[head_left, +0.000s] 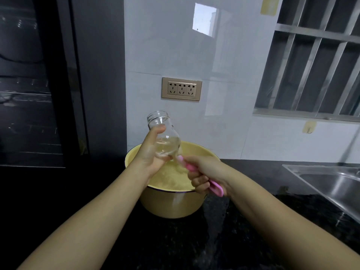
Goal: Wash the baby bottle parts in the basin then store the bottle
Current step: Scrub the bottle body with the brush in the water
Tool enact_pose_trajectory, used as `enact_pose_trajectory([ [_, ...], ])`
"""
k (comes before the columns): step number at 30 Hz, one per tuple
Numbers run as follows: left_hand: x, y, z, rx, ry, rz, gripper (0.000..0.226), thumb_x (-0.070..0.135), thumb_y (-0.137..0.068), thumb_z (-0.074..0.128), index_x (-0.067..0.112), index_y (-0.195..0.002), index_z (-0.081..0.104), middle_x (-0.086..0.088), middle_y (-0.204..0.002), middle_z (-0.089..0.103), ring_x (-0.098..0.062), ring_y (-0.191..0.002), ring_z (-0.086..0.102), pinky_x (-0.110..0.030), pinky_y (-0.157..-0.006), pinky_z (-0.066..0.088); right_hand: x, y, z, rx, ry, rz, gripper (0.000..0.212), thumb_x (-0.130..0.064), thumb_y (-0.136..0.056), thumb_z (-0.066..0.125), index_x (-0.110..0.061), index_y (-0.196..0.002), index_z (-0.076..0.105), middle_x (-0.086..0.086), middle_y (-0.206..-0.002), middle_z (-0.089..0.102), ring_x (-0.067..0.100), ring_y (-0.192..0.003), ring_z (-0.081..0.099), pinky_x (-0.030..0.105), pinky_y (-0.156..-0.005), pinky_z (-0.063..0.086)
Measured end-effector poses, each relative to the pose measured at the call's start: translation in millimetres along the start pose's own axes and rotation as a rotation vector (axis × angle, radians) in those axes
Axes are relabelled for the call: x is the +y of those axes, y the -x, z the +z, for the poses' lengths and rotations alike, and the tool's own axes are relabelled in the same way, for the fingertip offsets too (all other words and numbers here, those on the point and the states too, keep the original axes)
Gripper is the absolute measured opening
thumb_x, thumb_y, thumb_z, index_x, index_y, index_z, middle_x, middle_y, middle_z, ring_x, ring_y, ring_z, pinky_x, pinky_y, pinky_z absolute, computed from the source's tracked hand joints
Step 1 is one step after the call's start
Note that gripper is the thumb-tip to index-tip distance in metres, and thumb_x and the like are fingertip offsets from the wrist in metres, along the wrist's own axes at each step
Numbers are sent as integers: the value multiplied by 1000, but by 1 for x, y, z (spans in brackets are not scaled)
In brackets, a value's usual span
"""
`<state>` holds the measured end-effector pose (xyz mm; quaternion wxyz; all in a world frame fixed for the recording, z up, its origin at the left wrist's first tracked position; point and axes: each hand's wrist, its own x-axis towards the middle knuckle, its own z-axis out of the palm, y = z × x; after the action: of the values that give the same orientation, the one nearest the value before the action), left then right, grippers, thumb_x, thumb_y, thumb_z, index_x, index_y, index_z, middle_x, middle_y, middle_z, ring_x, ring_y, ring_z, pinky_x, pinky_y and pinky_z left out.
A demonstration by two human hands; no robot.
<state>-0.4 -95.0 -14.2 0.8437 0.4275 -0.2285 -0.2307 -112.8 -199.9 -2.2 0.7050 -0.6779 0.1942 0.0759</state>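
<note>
Bottle [164, 136] is glass, cap off, held over the yellow basin [171, 203] by the left hand [151, 152], which is clamped round its lower body with the thumb across the neck side. Long axis runs roughly 11 to 5 o'clock: open mouth up at about 11, base down toward 5, a little water pooled in the low end. Right hand [204, 174] is fisted on the pink handle of a brush [191, 168], whose head sits just at the bottle's base, at about 5 o'clock from the bottle; can't tell if bristles are touching the glass or only close. Key relation: the brush is at the closed end, and the mouth lies at about 11 o'clock from the right hand, on the far side of the bottle. My read is the outside or base is being scrubbed now; to do the inside, either the bottle tilts so the mouth swings round toward 3 o'clock, or the brush travels up and over. Left hand owns the bottle, right hand is the nearer one for any brush work. Basin holds sudsy water directly below both hands, sink [331, 182] well off at 3 o'clock. No teat or ring visible. Wet glass, so slip risk in that one-handed hold
</note>
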Motion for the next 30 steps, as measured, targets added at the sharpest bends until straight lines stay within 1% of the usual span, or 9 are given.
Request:
enact_pose_trajectory([
  [2,-3,-5,-1,109,29,19,17,21,-84,56,9,-96,57,-5,-69,59,-16,-57,59,-22,-51,49,1,3,1,-74,-25,23,12,-33,-97,45,-27,-106,42,-8,-39,31,1,-24,27,12,-25,22],
  [5,-9,-8,-1,269,-165,142,39,15,-82,63,19,-118,49,2,-93,57,-9,-75,60,-17,-56,51,-1,5,-1,-156,-55,33,19,-28,-97,45,-17,-112,48,-4,-43,39,3,-25,35,12,-26,29],
  [8,-10,-4,4,262,-317,193,45,19,-79,67,25,-118,47,2,-108,57,-9,-87,59,-22,-72,49,-7,8,-5,-214,-34,22,18,-20,-98,41,-9,-110,50,-3,-44,43,4,-26,38,14,-27,33],
  [10,-11,-4,5,247,-380,190,42,19,-82,66,26,-117,45,4,-106,58,-13,-93,60,-28,-81,50,-11,12,-8,-226,-11,17,16,-16,-98,39,-7,-108,49,-4,-43,43,4,-26,38,14,-28,33],
  [14,-10,-6,2,219,-488,122,49,31,-75,70,33,-117,44,6,-112,57,-20,-108,59,-38,-96,48,-10,13,-18,-104,51,-16,17,-11,-96,39,-7,-104,53,-3,-46,45,4,-27,36,15,-29,31],
  [17,-11,-4,-2,193,-575,89,49,30,-74,71,29,-117,48,5,-119,56,-14,-102,60,-31,-89,48,-11,9,-31,32,89,-83,17,-11,-96,39,-6,-105,53,0,-50,45,6,-28,36,15,-30,30],
  [22,-5,1,-7,133,-587,-28,47,29,-76,70,32,-117,48,1,-103,66,-21,-95,67,-42,-86,53,-15,-1,-39,94,465,-28,31,-22,-95,48,0,-118,50,3,-51,59,9,-30,41,15,-33,33],
  [26,1,5,-7,93,-641,-19,43,23,-78,71,28,-115,50,1,-99,66,-16,-80,68,-32,-72,56,-13,-9,-34,130,599,-12,37,-23,-94,49,0,-124,48,8,-64,62,9,-31,41,15,-35,33],
  [30,5,7,-11,63,-778,-7,44,21,-74,76,27,-111,54,-1,-99,68,-16,-78,68,-26,-65,53,-11,-10,-37,244,832,-123,34,-25,-88,59,-12,-120,59,5,-86,64,10,-55,55,21,-55,45],
])
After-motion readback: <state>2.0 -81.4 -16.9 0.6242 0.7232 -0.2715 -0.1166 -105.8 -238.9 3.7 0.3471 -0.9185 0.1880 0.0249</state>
